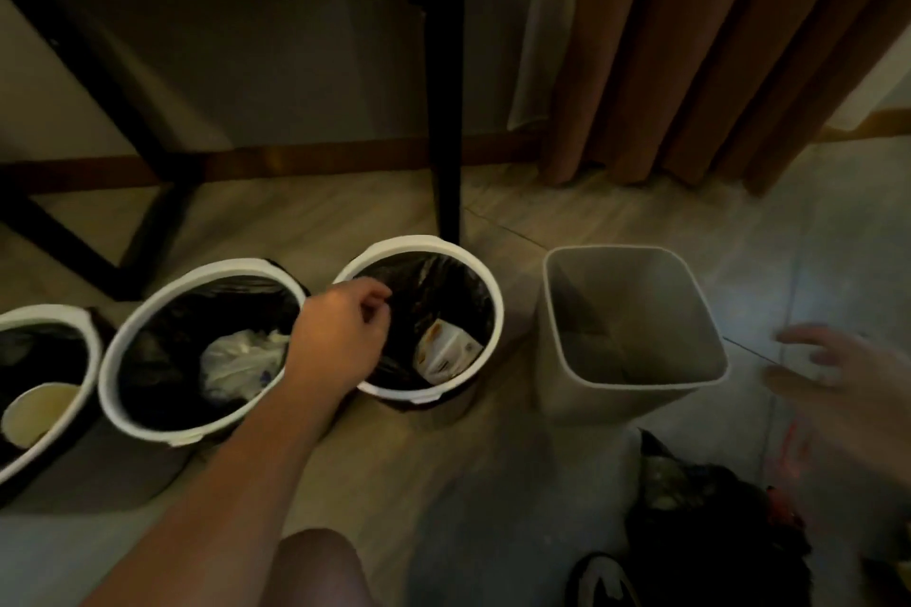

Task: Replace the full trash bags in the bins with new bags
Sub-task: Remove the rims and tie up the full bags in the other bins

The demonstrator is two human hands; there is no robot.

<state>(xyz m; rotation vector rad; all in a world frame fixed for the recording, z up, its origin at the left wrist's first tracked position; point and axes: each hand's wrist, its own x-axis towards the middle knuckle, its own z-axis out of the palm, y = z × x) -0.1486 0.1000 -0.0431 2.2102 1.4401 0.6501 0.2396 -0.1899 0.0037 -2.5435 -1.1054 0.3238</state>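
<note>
Three round white-rimmed bins stand in a row on the floor, each lined with a black bag. My left hand [345, 335] reaches over the near-left rim of the right round bin [488, 306], and its curled fingers pinch the edge of that bin's black bag [434, 281]. A white carton [446, 350] lies in that bag. The middle round bin [148, 306] holds crumpled white trash, and the left round bin [49, 311] holds a paper cup. To the right stands a square grey bin [557, 335] with no bag. My right hand [838, 375] hovers blurred beside it, fingers spread, holding nothing.
A tied, full black trash bag [705, 522] lies on the floor at the bottom right, beside my shoe [601, 577]. A black table leg [446, 113] stands just behind the bins. Brown curtains [715, 39] hang at the back right. My knee [315, 567] shows at the bottom.
</note>
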